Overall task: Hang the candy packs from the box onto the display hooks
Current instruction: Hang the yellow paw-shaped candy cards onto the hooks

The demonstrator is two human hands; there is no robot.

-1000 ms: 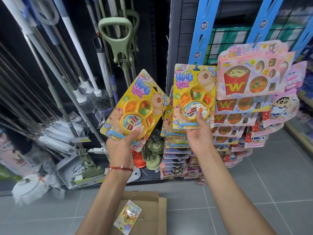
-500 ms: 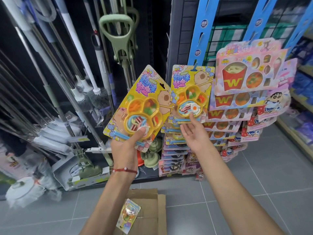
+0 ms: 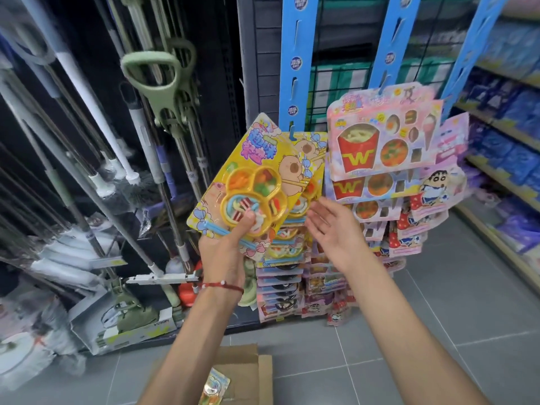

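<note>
While the left hand (image 3: 225, 252) is gripping a yellow candy pack (image 3: 248, 182) by its bottom edge, with the thumb pressing on the clear tray at the front, the pack is standing up and its top is leaning a little to the right. The right hand (image 3: 333, 226) is hanging in the air just to the right of that pack. It is holding nothing, with its fingers straight and spread and its palm facing left. It is hard to tell if its fingertips are touching the pack.

Just behind the held pack, up and left from the right hand, another yellow pack (image 3: 309, 144) is hanging on a blue strip (image 3: 295, 68). More packs are hanging in a row below it. Up and to the right of the right hand, pink packs (image 3: 380, 141) with red fry boxes on them are hanging by a second blue strip (image 3: 388, 54).

A red string bracelet (image 3: 222, 286) is sitting on the left wrist. Far below both hands, a brown cardboard box (image 3: 245, 363) is lying open on the gray floor (image 3: 438, 317), and 1 more candy pack (image 3: 214, 385) is lying inside it. To the left of the left hand, mops and brooms (image 3: 165, 97) are leaning in a dark rack.
</note>
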